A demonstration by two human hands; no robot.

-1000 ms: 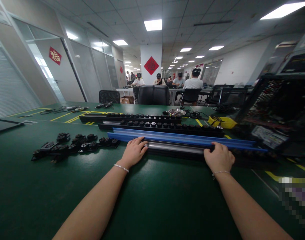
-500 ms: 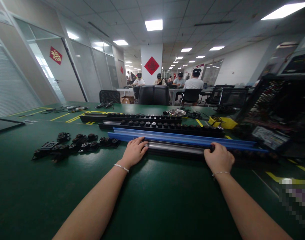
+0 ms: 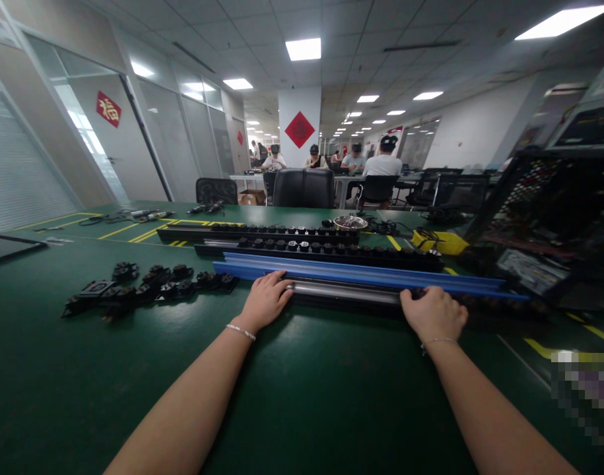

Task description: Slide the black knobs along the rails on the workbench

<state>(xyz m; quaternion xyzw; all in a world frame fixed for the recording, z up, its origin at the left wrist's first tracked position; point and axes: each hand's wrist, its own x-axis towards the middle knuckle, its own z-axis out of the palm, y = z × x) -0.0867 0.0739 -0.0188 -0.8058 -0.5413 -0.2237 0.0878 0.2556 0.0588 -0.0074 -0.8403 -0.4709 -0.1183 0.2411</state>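
Note:
A long black rail [image 3: 348, 303] with a shiny grey inner channel lies crosswise on the green table. At its left end my left hand [image 3: 267, 297] is closed over the edge, thumb toward the channel. My right hand [image 3: 434, 313] is closed at the far end of the bare channel, its thumb and fingers around a black socket module [image 3: 418, 291] that is mostly hidden. More dark modules sit along the rail to the right of that hand. Directly behind lies a blue rail [image 3: 361, 269], touching or very close. Loose black socket modules [image 3: 167, 289] are piled left of my left hand.
Two black rails [image 3: 326, 247] filled with modules lie farther back. A metal bowl [image 3: 350, 223], a yellow tray [image 3: 440, 242] and cables stand behind them. Dark equipment [image 3: 544, 218] rises at the right. People [image 3: 382, 163] sit at desks in the background.
My right hand has shifted slightly, its thumb moving a little left and down over the rail. My left hand and the rails stay in place.

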